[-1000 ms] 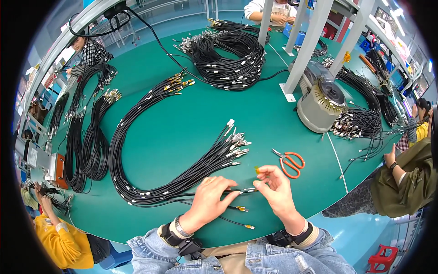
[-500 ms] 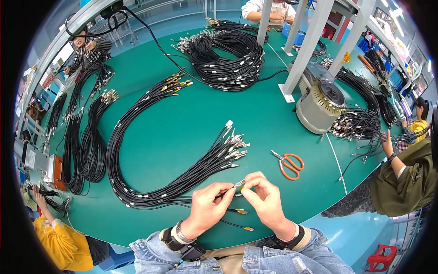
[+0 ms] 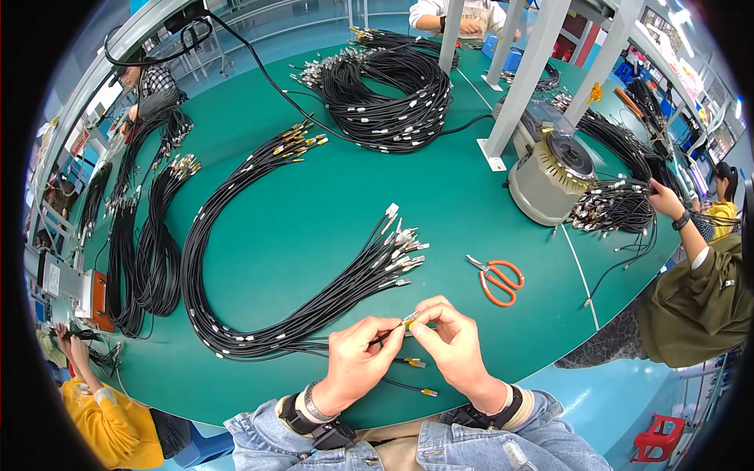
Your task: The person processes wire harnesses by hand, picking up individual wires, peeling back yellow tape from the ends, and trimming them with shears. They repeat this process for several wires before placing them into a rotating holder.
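Observation:
Near the front of the green table, my left hand (image 3: 357, 365) pinches a thin black cable close to its end. The cable's small connector (image 3: 409, 319), silvery with a bit of yellow, sits between my two hands. Thumb and fingers of my right hand (image 3: 459, 353) are closed on that connector from the other side; its far part is hidden by the fingertips. Below my hands, two loose cable ends with yellow-marked plugs (image 3: 428, 392) lie on the table. Beyond them curves a bundle of black cables (image 3: 191, 255), its white-tipped ends just past my hands.
Orange-handled scissors (image 3: 503, 282) lie right of my hands. Behind stand a grey round machine (image 3: 542, 188) and metal posts (image 3: 525, 78). A big cable coil (image 3: 393, 106) lies at the back, more cable bundles (image 3: 161, 267) at the left. Co-workers sit around; one hand (image 3: 666, 200) touches cables at right.
My hands stay nearly in place; the connector has turned slightly and shows more yellow. The co-worker's hand at right has moved up onto the cable bundle.

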{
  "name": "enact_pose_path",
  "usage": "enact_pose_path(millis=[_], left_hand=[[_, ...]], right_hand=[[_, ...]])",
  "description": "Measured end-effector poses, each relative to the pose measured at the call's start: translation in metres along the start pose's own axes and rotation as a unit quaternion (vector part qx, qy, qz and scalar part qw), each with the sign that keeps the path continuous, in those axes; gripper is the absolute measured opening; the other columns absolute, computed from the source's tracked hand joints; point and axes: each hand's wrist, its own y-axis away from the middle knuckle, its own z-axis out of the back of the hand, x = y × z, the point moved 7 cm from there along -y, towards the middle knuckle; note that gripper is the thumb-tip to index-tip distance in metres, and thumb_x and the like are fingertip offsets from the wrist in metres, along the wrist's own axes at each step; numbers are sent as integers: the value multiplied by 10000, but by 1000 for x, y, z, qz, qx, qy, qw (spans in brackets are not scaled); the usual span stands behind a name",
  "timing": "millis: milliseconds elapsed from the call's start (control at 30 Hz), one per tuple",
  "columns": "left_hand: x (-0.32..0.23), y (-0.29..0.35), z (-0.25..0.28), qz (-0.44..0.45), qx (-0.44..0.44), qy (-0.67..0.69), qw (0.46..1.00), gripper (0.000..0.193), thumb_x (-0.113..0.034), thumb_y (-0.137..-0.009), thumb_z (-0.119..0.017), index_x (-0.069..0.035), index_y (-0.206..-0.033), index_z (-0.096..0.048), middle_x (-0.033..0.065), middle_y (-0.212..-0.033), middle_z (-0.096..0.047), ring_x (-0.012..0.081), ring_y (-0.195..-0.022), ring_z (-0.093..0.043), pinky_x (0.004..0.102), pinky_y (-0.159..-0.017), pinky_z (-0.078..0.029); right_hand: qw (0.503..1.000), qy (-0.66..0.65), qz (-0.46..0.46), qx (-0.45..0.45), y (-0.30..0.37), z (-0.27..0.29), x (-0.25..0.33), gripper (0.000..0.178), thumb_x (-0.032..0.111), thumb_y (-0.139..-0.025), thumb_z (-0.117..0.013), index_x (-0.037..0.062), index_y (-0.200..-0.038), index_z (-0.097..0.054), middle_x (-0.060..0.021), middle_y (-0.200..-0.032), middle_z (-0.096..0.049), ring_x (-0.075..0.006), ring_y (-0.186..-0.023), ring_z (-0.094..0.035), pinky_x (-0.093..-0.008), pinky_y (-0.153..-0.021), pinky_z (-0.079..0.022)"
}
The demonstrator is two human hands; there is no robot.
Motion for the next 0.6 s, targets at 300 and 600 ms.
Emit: enact_pose_path(millis=[300,600], left_hand=[[-1,0,-1,1,-2,14,1000,70,34,-792,-678,44,-847,-635,71,-751,-675,56,-660,-623,169,-536,-484],[-4,0,-1,7,-3,12,1000,66,31,-791,-681,45,-835,-634,61,-725,-670,46,-635,-611,166,-516,-472]], right_hand=[[1000,-19,-5,-17,0,0,1,31,-8,-830,-619,-9,-842,-590,-75,-965,-547,-141,-922,-540,-272,-831,-428],[999,-26,-6,-28,0,0,-1,42,-11,-825,-627,-6,-838,-587,-77,-970,-551,-144,-916,-551,-270,-825,-436]])
